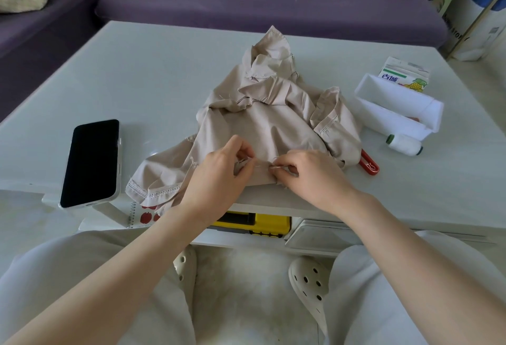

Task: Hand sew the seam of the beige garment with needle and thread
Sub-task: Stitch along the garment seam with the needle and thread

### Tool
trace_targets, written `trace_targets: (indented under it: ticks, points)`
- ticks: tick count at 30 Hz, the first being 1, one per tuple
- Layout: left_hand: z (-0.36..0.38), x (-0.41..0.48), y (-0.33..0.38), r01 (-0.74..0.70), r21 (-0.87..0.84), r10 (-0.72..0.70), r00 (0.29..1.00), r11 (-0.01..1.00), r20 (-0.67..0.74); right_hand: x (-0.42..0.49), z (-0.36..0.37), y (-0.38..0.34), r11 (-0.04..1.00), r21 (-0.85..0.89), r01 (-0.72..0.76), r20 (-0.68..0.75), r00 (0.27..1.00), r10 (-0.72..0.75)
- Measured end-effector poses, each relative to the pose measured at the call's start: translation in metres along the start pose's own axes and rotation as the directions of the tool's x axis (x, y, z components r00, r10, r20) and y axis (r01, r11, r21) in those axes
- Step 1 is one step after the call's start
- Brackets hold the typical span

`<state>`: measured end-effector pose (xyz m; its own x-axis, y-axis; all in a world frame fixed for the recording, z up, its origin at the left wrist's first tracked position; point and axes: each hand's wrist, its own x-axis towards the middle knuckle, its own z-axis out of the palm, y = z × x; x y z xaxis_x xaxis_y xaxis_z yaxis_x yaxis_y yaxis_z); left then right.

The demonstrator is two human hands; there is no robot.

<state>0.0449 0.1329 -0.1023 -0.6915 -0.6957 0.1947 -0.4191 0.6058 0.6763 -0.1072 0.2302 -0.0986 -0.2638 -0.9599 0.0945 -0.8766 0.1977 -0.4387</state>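
Fingers (243,149) of the left hand (219,172) pinch a fold of the beige garment (262,120); the right hand (312,175) pinches the needle (277,167) at the seam. The garment lies crumpled at the counter's (164,84) near edge, between a phone (91,162) and a thread spool (404,145).

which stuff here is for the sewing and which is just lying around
For the job: garment, needle, spool, left hand pinching the garment, right hand pinching the needle.
Lying idle: phone, white box, carton, red tool, yellow case, notebook.
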Motion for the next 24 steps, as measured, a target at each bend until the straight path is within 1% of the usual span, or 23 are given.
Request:
trace_targets:
  ticks: [4, 12, 13, 15, 17, 18, 20, 24]
  points:
    - [0.0007, 0.0011, -0.0023, 0.080, 0.039, -0.083, 0.993, 0.996, 0.081, -0.0009, -0.0006, -0.0005, 1.000, -0.017, -0.002, 0.001, 1.000, 0.002]
    - [-0.0018, 0.0001, 0.0002, 0.056, 0.042, -0.056, 0.998, 0.998, 0.014, -0.0009, 0.0008, -0.0014, 1.000, -0.001, 0.012, -0.015, 1.000, -0.012]
    - [-0.0024, 0.0000, 0.0008, 0.048, 0.039, -0.049, 0.999, 0.998, 0.013, -0.0010, 0.0007, -0.0013, 1.000, -0.001, 0.014, -0.010, 1.000, -0.014]
    - [-0.0037, -0.0012, 0.0022, -0.021, 0.053, 0.020, 1.000, 0.998, 0.020, -0.0009, 0.0001, -0.0008, 1.000, -0.001, 0.014, 0.000, 1.000, -0.014]
    - [-0.0053, -0.0030, 0.0035, -0.106, 0.117, 0.104, 0.994, 0.987, 0.025, -0.0006, -0.0005, -0.0001, 1.000, 0.000, 0.012, 0.004, 1.000, -0.012]
    - [-0.0056, -0.0037, 0.0035, -0.127, 0.148, 0.124, 0.992, 0.981, 0.027, -0.0006, -0.0003, 0.0002, 1.000, 0.002, 0.012, 0.003, 1.000, -0.012]
    - [-0.0052, -0.0041, 0.0022, -0.139, 0.177, 0.136, 0.990, 0.974, 0.030, -0.0008, 0.0005, 0.0003, 1.000, 0.000, 0.014, -0.001, 1.000, -0.014]
    - [-0.0042, -0.0024, -0.0015, -0.131, 0.165, 0.126, 0.991, 0.978, 0.039, -0.0008, 0.0010, 0.0005, 1.000, -0.008, 0.012, 0.001, 1.000, -0.012]
